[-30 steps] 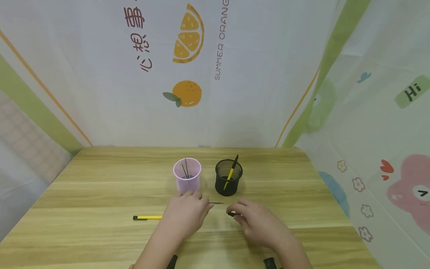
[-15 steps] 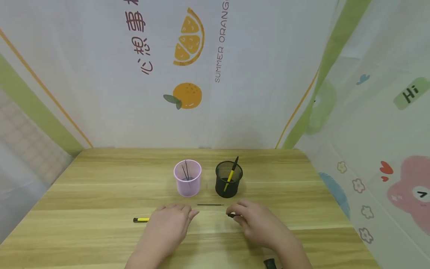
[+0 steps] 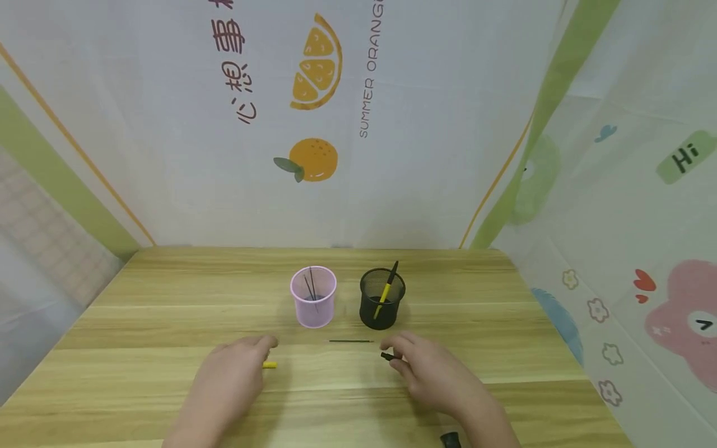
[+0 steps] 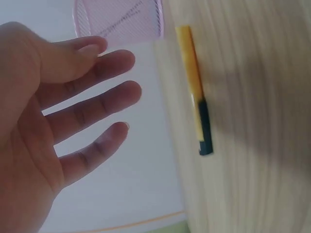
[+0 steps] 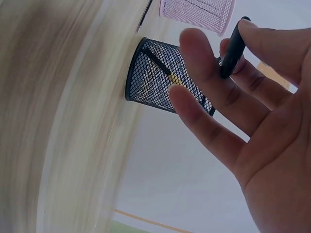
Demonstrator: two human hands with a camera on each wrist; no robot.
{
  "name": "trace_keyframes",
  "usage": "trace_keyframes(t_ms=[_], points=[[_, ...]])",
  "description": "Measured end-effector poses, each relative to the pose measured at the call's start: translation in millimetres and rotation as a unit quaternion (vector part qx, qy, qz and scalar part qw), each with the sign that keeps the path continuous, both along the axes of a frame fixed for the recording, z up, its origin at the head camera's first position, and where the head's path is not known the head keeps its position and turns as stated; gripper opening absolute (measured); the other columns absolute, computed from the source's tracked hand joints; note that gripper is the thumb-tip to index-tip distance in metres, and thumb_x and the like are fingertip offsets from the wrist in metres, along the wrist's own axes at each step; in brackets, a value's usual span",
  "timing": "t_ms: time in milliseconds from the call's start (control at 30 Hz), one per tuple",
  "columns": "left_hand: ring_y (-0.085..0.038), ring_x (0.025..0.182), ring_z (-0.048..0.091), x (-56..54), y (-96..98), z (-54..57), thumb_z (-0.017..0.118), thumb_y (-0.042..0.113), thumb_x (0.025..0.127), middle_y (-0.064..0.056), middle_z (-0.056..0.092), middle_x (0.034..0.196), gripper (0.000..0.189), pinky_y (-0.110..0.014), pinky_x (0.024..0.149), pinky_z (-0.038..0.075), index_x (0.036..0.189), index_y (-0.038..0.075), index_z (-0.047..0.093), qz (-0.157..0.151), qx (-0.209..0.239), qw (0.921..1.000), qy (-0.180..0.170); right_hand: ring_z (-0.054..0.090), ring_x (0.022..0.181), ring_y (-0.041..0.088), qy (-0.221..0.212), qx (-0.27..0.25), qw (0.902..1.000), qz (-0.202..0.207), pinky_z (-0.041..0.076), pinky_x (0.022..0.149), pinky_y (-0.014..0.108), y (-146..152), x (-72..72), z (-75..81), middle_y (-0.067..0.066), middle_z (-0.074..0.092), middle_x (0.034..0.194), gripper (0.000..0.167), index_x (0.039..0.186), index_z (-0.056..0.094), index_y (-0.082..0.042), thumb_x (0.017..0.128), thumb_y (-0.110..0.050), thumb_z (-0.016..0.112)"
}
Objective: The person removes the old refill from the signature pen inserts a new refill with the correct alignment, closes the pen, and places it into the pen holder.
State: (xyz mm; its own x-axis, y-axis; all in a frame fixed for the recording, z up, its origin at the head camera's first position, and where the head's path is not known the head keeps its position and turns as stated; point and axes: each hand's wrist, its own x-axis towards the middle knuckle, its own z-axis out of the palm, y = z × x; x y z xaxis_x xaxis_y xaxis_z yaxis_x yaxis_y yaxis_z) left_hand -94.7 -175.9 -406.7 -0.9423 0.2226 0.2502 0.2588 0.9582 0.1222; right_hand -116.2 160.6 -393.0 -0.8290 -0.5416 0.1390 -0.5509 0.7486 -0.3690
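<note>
My left hand [image 3: 232, 373] hovers with loosely bent fingers over a yellow pen barrel [image 4: 190, 68] that has a black clip end. In the left wrist view the barrel lies on the wooden table, apart from the fingers. In the head view the hand covers most of it, leaving one yellow end showing. My right hand [image 3: 434, 370] pinches a short, black, tapered pen piece [image 5: 234, 51] between thumb and fingers. Between the hands, a thin dark pen refill [image 3: 351, 341] lies flat on the table.
Behind the refill stand a pink mesh pen cup [image 3: 315, 313] with thin dark refills inside and a black mesh pen cup [image 3: 388, 318] holding a yellow-and-black pen [image 3: 393, 272]. A printed white curtain [image 3: 426, 155] hangs at the table's back. A dark object [image 3: 450, 440] shows at the bottom edge.
My left hand has let go of the refill, leaving it on the table, and moved left over the yellow barrel. The right hand has stayed almost still with the black piece.
</note>
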Motion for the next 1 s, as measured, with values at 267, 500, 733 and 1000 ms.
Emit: trace_keyframes(t_ms=[267, 500, 733, 1000], points=[[-0.027, 0.096, 0.078, 0.3, -11.2, -7.1, 0.075, 0.010, 0.094, 0.000, 0.080, 0.105, 0.013, -0.052, 0.077, 0.062, 0.105, 0.017, 0.076, 0.016, 0.000, 0.9997, -0.020, 0.061, 0.091, 0.001, 0.013, 0.000, 0.9999, 0.006, 0.059, 0.084, 0.030, -1, -1.4, -1.7, -0.012, 0.068, 0.108, 0.014, 0.115, 0.070, -0.019, 0.103, -0.012, 0.068], [-0.029, 0.104, 0.072, -2.6, -15.5, -13.4, 0.083, 0.014, 0.087, -0.002, 0.078, 0.110, 0.021, -0.054, 0.078, 0.061, 0.108, 0.016, 0.077, 0.018, -0.004, 0.9988, -0.045, 0.061, 0.091, 0.000, 0.013, -0.001, 0.9999, 0.007, 0.059, 0.085, 0.031, 0, -0.3, -3.1, -0.013, 0.067, 0.109, 0.013, 0.114, 0.070, -0.019, 0.102, -0.013, 0.070], [-0.023, 0.100, 0.068, -8.2, -18.9, -22.0, 0.086, 0.020, 0.087, 0.002, 0.075, 0.107, 0.019, -0.051, 0.074, 0.059, 0.104, 0.020, 0.077, 0.013, -0.019, 0.9980, -0.059, 0.063, 0.093, 0.001, 0.022, -0.004, 0.9997, 0.013, 0.060, 0.086, 0.030, -2, 0.1, -6.4, -0.012, 0.068, 0.109, 0.013, 0.113, 0.070, -0.018, 0.102, -0.012, 0.069], [-0.026, 0.098, 0.071, -16.2, -13.2, -11.4, 0.083, 0.018, 0.088, 0.002, 0.074, 0.100, 0.014, -0.054, 0.076, 0.059, 0.100, 0.020, 0.075, -0.002, -0.029, 0.9990, -0.035, 0.062, 0.091, 0.000, 0.024, -0.008, 0.9996, 0.014, 0.059, 0.084, 0.029, -3, 0.7, -8.4, -0.014, 0.066, 0.107, 0.013, 0.112, 0.070, -0.020, 0.103, -0.011, 0.069]])
